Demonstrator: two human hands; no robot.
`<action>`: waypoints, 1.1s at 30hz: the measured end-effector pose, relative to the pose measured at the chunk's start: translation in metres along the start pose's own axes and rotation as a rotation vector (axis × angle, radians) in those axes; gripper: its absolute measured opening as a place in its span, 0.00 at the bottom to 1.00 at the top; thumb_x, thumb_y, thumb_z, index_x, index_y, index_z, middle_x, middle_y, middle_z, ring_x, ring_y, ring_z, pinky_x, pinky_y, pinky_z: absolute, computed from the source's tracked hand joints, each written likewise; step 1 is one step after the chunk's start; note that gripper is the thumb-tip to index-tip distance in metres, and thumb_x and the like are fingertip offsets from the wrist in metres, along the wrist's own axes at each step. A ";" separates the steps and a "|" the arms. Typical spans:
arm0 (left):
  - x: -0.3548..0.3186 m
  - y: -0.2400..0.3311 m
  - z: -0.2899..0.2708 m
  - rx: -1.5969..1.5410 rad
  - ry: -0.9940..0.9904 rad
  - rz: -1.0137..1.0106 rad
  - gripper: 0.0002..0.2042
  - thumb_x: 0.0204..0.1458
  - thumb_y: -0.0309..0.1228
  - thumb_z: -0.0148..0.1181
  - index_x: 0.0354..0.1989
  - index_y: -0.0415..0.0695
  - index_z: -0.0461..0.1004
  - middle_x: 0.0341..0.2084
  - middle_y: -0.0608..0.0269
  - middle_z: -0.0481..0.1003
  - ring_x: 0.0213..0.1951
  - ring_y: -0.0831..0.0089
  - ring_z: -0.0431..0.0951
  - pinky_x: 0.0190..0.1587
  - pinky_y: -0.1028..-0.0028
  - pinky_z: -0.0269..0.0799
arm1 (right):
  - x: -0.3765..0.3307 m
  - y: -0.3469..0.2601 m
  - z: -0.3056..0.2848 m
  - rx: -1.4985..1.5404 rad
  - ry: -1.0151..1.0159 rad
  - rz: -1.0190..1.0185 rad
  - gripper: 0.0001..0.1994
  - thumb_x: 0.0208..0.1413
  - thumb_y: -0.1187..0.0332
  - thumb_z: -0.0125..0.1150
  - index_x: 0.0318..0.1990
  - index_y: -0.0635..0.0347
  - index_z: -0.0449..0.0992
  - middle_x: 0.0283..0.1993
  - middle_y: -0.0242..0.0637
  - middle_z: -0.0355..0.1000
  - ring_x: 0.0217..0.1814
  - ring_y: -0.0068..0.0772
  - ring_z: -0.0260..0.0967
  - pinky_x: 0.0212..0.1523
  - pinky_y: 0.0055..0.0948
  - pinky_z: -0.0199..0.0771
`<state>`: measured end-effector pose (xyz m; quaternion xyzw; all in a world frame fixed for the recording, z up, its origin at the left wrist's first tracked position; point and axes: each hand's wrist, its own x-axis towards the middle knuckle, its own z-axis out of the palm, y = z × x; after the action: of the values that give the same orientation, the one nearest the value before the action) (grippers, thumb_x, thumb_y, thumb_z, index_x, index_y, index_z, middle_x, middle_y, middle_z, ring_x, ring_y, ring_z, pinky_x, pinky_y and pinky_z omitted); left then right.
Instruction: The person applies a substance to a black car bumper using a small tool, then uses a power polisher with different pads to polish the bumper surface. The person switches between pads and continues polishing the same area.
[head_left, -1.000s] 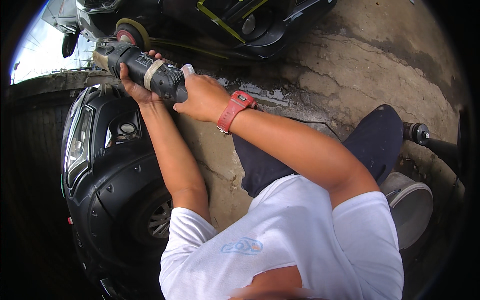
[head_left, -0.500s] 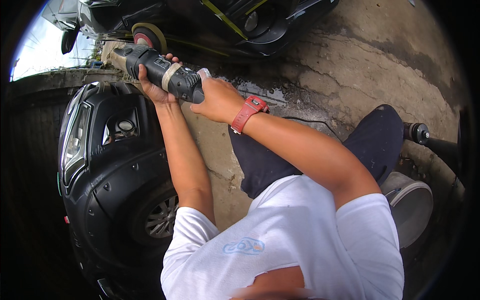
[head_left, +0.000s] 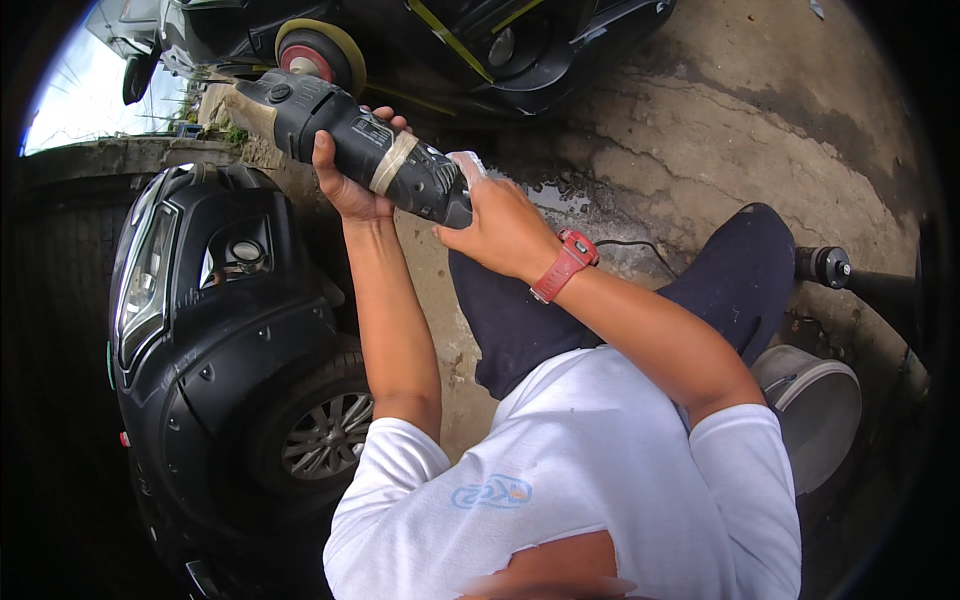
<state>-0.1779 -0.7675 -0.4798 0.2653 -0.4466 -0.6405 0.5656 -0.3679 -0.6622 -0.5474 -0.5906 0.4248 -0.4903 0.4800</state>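
Both my hands hold a black rotary polisher (head_left: 345,140) with beige tape around its body. My left hand (head_left: 350,188) wraps the body from below near the head, thumb on the near side and fingertips showing beyond it. My right hand (head_left: 502,222), with a red watch on the wrist, is closed around the rear end, where a whitish wrapping shows. At the polisher's head a round pad (head_left: 345,55) with a yellowish rim and red centre faces the dark car (head_left: 400,50) ahead. Whether the pad touches the bodywork I cannot tell.
A second black car (head_left: 235,330) stands close on my left. Yellow-green tape strips (head_left: 450,40) cross the front of the car ahead. A grey bucket (head_left: 820,420) is at my right, near a black cylindrical object (head_left: 823,267). A cable (head_left: 640,243) trails over cracked, partly wet ground (head_left: 690,150).
The polisher and both hands have come nearer to me and to the right. The pad shows larger and has shifted right along the car. Both hands keep their grip.
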 end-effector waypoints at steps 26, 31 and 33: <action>-0.025 -0.073 0.001 -0.117 0.089 -0.007 0.35 0.57 0.59 0.71 0.57 0.37 0.76 0.51 0.46 0.83 0.52 0.50 0.87 0.61 0.49 0.82 | -0.024 0.034 -0.032 -0.148 0.016 0.022 0.41 0.50 0.63 0.76 0.73 0.63 0.67 0.42 0.64 0.83 0.49 0.68 0.82 0.52 0.54 0.82; -0.002 -0.023 0.012 -0.027 -0.017 0.070 0.37 0.58 0.60 0.70 0.59 0.36 0.76 0.52 0.45 0.82 0.53 0.50 0.86 0.63 0.48 0.81 | -0.003 0.004 -0.029 -0.086 0.024 -0.068 0.37 0.49 0.66 0.72 0.69 0.67 0.69 0.40 0.62 0.82 0.48 0.68 0.81 0.53 0.57 0.80; 0.006 -0.016 0.013 -0.029 -0.020 0.070 0.37 0.56 0.60 0.71 0.58 0.36 0.76 0.51 0.45 0.82 0.53 0.50 0.86 0.64 0.48 0.80 | 0.005 -0.002 -0.025 -0.091 0.060 -0.101 0.36 0.49 0.67 0.72 0.67 0.66 0.69 0.40 0.62 0.82 0.48 0.68 0.81 0.53 0.57 0.80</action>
<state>-0.1979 -0.7703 -0.4871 0.2350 -0.4519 -0.6293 0.5871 -0.3918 -0.6706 -0.5428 -0.6176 0.4306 -0.5116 0.4141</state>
